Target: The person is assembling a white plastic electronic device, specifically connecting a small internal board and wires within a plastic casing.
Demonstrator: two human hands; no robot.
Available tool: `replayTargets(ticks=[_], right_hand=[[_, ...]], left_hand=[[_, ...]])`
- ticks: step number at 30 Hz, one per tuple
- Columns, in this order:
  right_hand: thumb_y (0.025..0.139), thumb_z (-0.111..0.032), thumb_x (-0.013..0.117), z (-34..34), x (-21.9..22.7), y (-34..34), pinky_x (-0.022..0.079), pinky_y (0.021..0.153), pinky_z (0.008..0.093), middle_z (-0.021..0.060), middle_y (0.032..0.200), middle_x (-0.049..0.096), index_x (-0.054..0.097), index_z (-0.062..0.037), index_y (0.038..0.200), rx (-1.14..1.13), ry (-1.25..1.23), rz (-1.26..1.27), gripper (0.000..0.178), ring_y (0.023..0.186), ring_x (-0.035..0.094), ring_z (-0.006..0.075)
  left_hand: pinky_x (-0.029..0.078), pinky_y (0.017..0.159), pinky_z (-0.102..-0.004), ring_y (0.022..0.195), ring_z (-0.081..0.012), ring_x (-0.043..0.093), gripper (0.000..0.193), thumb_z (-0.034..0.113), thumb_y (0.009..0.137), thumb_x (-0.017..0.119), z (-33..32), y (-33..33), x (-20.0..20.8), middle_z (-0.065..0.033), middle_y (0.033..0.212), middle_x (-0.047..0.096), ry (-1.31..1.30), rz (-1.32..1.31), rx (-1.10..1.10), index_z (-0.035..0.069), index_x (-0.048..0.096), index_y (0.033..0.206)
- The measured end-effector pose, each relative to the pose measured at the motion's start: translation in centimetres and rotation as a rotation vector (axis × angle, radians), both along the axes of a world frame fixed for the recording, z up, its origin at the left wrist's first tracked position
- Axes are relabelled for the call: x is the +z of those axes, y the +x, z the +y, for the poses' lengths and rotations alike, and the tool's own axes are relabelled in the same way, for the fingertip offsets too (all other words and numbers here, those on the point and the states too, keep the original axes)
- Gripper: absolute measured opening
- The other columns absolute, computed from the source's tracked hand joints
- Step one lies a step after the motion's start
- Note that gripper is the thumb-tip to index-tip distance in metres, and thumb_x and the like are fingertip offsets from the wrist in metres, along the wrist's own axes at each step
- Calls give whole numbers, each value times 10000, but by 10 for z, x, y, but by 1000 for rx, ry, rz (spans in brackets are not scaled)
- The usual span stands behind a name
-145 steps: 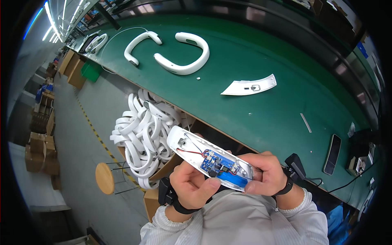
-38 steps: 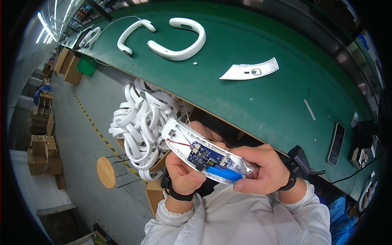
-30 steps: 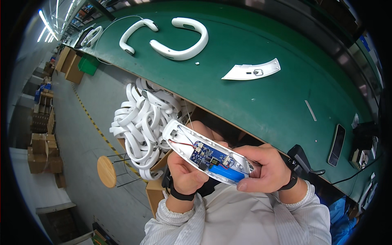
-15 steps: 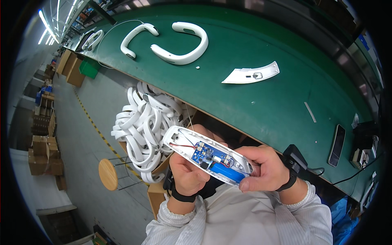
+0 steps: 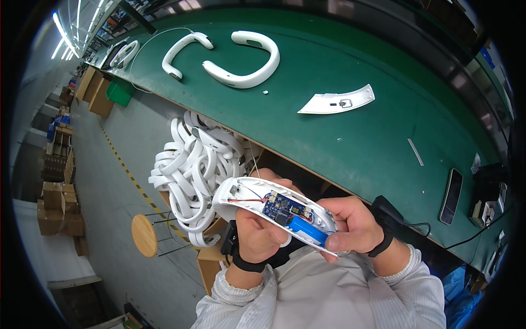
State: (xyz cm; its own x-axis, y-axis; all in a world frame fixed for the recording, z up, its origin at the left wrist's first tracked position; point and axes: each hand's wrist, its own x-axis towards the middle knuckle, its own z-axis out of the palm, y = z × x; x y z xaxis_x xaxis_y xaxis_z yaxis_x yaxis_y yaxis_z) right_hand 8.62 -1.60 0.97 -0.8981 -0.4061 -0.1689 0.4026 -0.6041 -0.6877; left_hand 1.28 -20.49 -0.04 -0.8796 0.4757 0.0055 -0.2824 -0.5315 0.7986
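My left hand (image 5: 256,241) and my right hand (image 5: 357,227) hold an opened white neck-fan housing (image 5: 223,198) between them, in front of my chest. Inside it sit a blue circuit board (image 5: 281,208) and a blue battery (image 5: 307,230), with red and dark wires running along the shell. The left fingers wrap under the shell from its near side, partly hidden by it. At the battery end the right hand grips the shell, its thumb beside the battery. A curved white cover piece (image 5: 344,102) lies on the green bench (image 5: 307,60).
Two white curved neck-fan parts (image 5: 256,77) (image 5: 178,54) lie farther back. A large pile of white neck fans (image 5: 189,170) fills a carton left of me. A phone (image 5: 451,196) and a dark cable (image 5: 476,236) are at the right. A round wooden stool (image 5: 144,236) stands on the floor.
The housing has tilted in my hands, so more of its outer end and inner wall shows. Both hands have shifted slightly with it. The bench things stay put.
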Motion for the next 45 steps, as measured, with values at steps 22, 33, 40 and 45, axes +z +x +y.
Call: replayTargets(ticks=[22, 33, 40, 45], right_hand=[[837, -268, 811, -5, -10, 0, 480, 459, 272, 151, 822, 666, 554, 114, 1206, 4, -120, -61, 590, 537, 624, 168], [1006, -482, 573, -3, -18, 6, 523, 526, 269, 152, 899, 687, 498, 138, 1315, -15, -72, 35, 696, 634, 676, 175], [1018, -542, 505, 1, -22, 5, 572, 574, 309, 236, 1026, 662, 436, 201, 1351, -23, -126, 66, 817, 704, 689, 219], [1015, -551, 504, 1, -19, 3, 582, 579, 305, 217, 1032, 666, 430, 198, 1361, -32, -106, 66, 828, 726, 687, 204]], left_hand=[[565, 816, -316, 927, -205, 699, 742, 437, 739, 898, -1, 7, 1, -124, 1063, 693, -122, 62, 102, -57, 579, 1192], [578, 820, -341, 944, -240, 703, 713, 356, 748, 908, -4, 8, 0, -172, 1089, 687, -80, 101, 87, -77, 573, 1205], [586, 823, -358, 945, -255, 700, 679, 260, 742, 917, -5, 9, -3, -191, 1108, 679, -25, 111, 82, -86, 569, 1213], [587, 822, -356, 951, -259, 697, 681, 240, 741, 917, 0, 6, -3, -206, 1108, 674, 6, 120, 79, -90, 561, 1218]])
